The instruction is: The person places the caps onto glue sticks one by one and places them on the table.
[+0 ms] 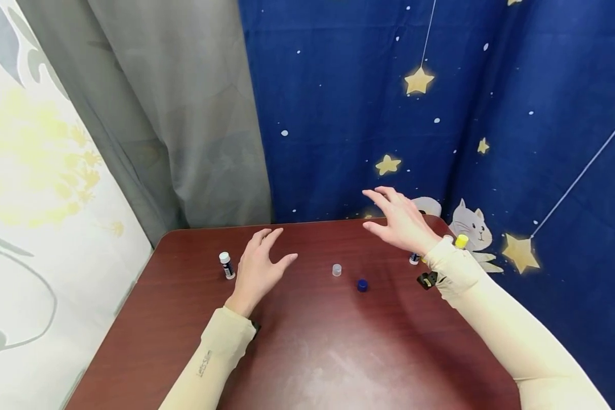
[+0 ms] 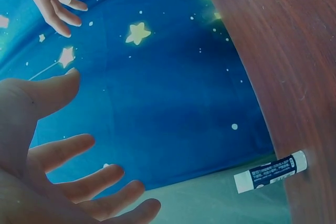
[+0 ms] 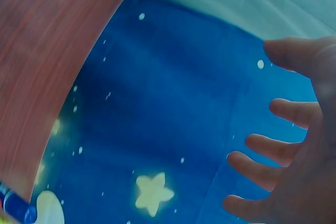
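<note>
I judge idle step: left hand (image 1: 258, 270), right hand (image 1: 401, 223) spread, empty, either side of clear cap (image 1: 336, 270). Grasping calls for lowering.

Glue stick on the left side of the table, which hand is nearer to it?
Left. The left hand is raised just right of the glue stick, not touching it; the right hand is much farther, raised at the right side of the table.

We are facing a blue curtain (image 1: 328, 114) with yellow stars (image 1: 418, 81); a grey curtain (image 1: 205, 114) is hanging beside it. Leftward, we are seeing a white, yellow-patterned surface (image 1: 41, 188). Light (image 1: 333, 373) is glinting off the red-brown table (image 1: 297, 324).
</note>
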Demonstrator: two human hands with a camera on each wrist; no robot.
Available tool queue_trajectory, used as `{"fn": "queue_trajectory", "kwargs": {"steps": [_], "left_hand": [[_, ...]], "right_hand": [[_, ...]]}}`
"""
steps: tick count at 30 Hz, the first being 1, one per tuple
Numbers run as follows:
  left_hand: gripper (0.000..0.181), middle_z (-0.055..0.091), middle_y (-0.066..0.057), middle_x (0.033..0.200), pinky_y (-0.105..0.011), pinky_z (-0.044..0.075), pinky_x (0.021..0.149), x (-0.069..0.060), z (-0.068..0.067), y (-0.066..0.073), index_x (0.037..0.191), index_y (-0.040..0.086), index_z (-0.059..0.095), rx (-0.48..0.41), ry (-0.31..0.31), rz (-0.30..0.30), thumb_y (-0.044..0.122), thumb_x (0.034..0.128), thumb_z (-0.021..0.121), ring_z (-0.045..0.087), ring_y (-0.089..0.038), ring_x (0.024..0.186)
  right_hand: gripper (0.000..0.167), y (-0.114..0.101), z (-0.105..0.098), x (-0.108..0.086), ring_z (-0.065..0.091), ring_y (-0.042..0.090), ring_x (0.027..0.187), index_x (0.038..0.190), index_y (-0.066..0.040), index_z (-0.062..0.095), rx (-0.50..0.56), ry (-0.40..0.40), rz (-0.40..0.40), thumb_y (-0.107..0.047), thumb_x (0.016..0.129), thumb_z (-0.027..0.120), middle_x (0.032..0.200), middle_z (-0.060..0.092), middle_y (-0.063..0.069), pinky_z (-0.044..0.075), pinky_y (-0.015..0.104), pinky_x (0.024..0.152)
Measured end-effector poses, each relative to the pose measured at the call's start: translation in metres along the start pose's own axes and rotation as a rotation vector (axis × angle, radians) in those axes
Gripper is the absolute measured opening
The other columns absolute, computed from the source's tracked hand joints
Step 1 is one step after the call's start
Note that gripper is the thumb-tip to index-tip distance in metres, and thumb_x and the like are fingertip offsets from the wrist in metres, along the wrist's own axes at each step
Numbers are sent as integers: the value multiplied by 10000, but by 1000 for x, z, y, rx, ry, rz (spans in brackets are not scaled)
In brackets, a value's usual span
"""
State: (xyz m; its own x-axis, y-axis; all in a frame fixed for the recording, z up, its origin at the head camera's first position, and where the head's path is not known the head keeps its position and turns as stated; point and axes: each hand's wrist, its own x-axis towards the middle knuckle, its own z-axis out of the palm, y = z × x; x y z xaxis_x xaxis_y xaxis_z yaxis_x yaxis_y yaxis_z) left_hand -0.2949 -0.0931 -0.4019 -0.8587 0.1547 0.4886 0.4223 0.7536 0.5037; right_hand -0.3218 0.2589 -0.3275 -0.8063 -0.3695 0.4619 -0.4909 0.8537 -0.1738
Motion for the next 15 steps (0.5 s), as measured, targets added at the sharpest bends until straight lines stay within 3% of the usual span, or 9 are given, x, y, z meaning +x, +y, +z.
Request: {"fn": "queue_trajectory", "kwargs": {"steps": [15], "left_hand": [[688, 492, -117, 1461, -617, 471, 919, -1, -8, 8, 1462, 251, 543, -6, 11, 25, 486, 857, 773, 502, -318, 1297]], "right_hand": [[691, -53, 35, -9, 451, 341, 1335, 1496, -268, 485, 71, -26, -35, -459, 885, 745, 1498, 441, 107, 305, 597, 1093]]}}
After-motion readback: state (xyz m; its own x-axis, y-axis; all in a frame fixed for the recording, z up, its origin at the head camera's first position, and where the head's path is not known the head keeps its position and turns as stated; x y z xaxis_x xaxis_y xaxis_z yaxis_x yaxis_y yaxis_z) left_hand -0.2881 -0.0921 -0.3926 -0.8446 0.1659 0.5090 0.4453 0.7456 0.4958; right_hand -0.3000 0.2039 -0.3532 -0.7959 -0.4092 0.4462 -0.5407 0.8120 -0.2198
